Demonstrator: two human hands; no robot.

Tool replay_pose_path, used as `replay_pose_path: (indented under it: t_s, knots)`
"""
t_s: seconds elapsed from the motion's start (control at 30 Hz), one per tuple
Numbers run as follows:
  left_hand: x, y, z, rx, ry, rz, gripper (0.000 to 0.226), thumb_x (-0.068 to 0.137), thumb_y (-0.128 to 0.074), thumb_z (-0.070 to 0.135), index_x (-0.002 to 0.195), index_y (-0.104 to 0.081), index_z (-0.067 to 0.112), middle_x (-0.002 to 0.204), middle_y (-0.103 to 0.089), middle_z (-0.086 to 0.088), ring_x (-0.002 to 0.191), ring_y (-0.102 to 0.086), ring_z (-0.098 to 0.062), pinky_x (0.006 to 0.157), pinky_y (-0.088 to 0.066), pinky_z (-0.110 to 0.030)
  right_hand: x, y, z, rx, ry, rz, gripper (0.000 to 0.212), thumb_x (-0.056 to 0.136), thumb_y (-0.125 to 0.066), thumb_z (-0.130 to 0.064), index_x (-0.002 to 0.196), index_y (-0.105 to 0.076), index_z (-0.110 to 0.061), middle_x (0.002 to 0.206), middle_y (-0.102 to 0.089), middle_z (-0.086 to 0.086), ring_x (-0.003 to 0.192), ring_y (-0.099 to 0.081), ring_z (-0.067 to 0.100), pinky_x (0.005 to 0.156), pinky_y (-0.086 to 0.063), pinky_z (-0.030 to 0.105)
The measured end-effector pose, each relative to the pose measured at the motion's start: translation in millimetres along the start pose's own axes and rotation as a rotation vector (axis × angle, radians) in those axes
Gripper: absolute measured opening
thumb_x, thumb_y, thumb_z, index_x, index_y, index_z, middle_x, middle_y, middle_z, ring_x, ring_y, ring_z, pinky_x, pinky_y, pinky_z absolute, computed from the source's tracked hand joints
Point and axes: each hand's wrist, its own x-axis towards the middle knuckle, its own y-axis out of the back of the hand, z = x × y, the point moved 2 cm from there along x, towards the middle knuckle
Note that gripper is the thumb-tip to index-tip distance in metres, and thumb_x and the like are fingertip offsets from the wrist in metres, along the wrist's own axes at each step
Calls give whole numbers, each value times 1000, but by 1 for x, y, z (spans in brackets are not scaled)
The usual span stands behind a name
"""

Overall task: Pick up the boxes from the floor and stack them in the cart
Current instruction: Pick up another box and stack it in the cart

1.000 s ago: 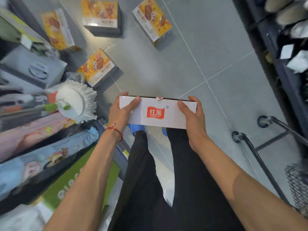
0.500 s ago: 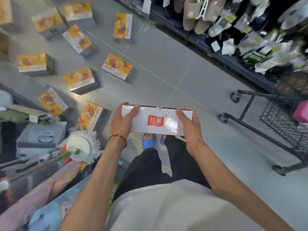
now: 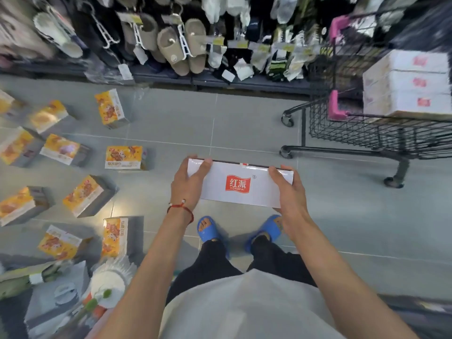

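I hold a white box with a red logo (image 3: 238, 185) level in front of me, above my feet. My left hand (image 3: 189, 182) grips its left end and my right hand (image 3: 287, 192) grips its right end. A black wire cart (image 3: 367, 133) stands to the upper right, apart from the held box. Inside the cart three white boxes (image 3: 406, 84) lie stacked. Several yellow-topped boxes (image 3: 124, 157) lie scattered on the grey floor to my left.
A shelf of hanging slippers and socks (image 3: 181, 45) runs along the far side of the aisle. A white mop head (image 3: 110, 277) and packaged goods sit at the lower left. Grey tiled floor (image 3: 342, 216) lies between me and the cart.
The view has swung to the right: the cart and its stacked boxes have come into sight, and the scattered floor boxes have shifted left. Both hands keep the same grip on the box.
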Motion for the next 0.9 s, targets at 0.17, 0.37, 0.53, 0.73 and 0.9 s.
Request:
replay_pose_path:
  t_s: [0.17,0.37,0.53,0.73,0.9]
  knots:
    - [-16,-88,44,56,-78,-99,63,66,-58,78,116,-58,41,111,-68,3,104,-64,-23,95,-55,-52,13,83,-29,121,47,63,24,98,-68,-37,120,-60,-35,94,-74,-9,84,-66,7,75,-52,27]
    - [-37,-189,97,115,-200,-225,55,70,-57,78,113,-56,45,114,-66,2,104,-65,-22,93,-56,-49,29,176,-60,221,129,171,35,97,-68,-40,129,-57,-34,104,-73,-7,86,-66,5,80,-52,29]
    - [-48,-262,138,121,-283,-290,63,70,-62,74,121,-58,37,114,-69,0,104,-66,-22,92,-56,-49,43,240,-93,296,202,249,36,97,-69,-40,130,-56,-37,102,-72,-10,80,-66,-4,74,-51,23]
    - [-47,-333,189,186,-385,-349,25,87,-62,63,104,-59,46,103,-70,7,97,-67,-18,88,-55,-43,74,295,-140,345,251,314,34,96,-71,-39,126,-56,-40,111,-73,-3,96,-67,10,86,-57,34]
    - [-22,-391,237,241,-437,-370,57,76,-61,74,120,-60,38,108,-71,4,99,-68,-19,85,-59,-48,118,329,-181,352,251,360,38,92,-73,-44,126,-57,-40,117,-73,-2,111,-69,18,99,-57,47]
